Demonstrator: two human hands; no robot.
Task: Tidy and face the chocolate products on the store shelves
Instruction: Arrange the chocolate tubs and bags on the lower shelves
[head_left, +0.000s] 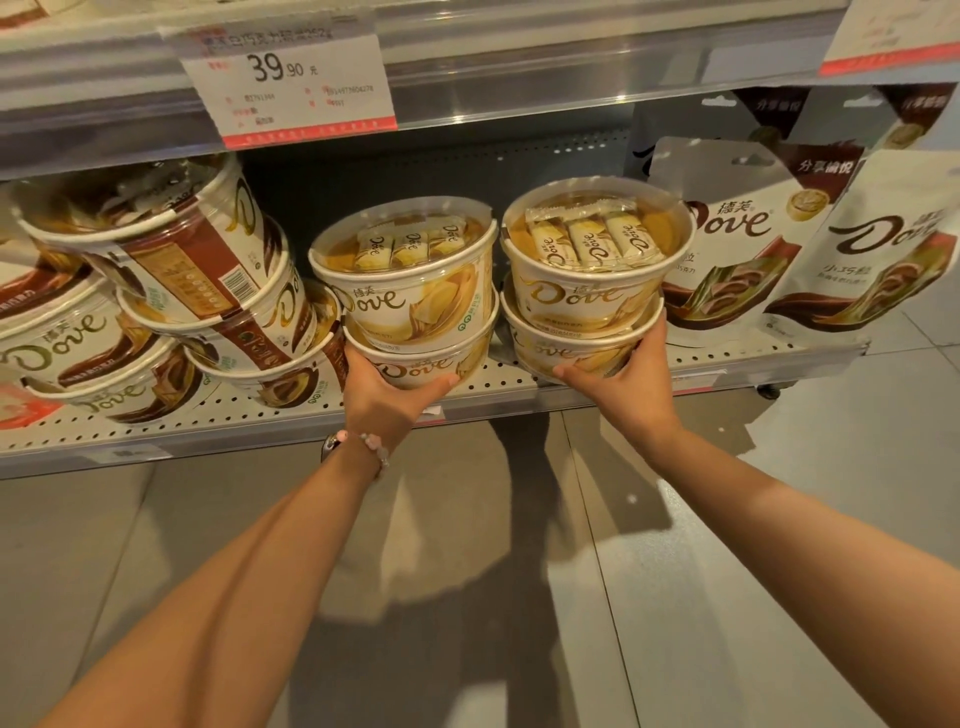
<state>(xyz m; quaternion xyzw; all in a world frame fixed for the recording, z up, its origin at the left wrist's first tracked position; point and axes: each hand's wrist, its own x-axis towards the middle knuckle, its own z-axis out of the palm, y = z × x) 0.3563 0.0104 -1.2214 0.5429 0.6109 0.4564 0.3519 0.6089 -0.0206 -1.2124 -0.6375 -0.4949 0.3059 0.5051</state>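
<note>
The perforated metal shelf (249, 410) carries all the chocolate products; a second shelf edge above it bears a price label (291, 78) reading 39.90.

At the right end stand two white Dove pouches (727, 244), upright and overlapping, each printed with the brown script logo and a swirl of chocolate.

At the left end is an untidy group of brown-and-white Dove tubs (171, 270). Several are tilted or lying on their sides, with barcode panels turned outward rather than the logo; the lower ones face forward.

Between these groups are two stacks of cream-and-gold Dove tubs, two tubs high each, standing just beside one another.
- Left stack: the upper tub (410, 275) sits squarely on the lower tub (415, 364). Its clear lid shows individually wrapped bars inside, and the gold logo faces forward.
- Right stack: the upper tub (592, 265) sits on the lower tub (571, 348) — same clear lid, same wrapped bars, logo forward. This stack stands near the pouches.

The left hand (384, 400) cups the lower tub of the left stack from below and in front, its fingers (447, 382) curled up around the base. The right hand (623, 379) grips the lower tub of the right stack in the same manner, thumb at the front and fingers wrapped round the right side.

A beaded bracelet (371, 447) sits on the left wrist.
</note>
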